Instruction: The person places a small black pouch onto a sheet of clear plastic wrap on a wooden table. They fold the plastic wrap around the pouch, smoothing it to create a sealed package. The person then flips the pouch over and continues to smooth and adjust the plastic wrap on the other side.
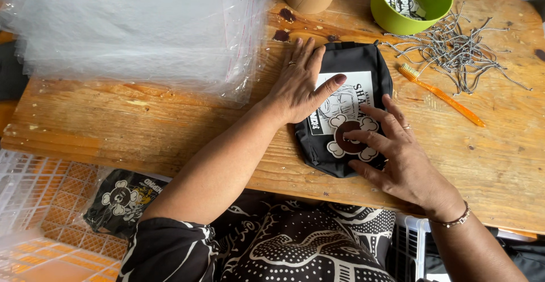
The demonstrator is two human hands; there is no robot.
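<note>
Black fabric, a folded garment [346,111] with a white printed panel, lay on the wooden table [142,123] just right of the frame's centre. The left hand [298,83] pressed flat on its left edge, fingers spread, thumb over the print. The right hand [392,151] rested on its lower right, fingers splayed and open, gripping nothing. This looked like the flattening step of folding; the next move probably called for smoothing evenly without shifting the fold. A stack of clear plastic bags [142,26] filled the upper left; an orange toothbrush [440,94] lay at right.
</note>
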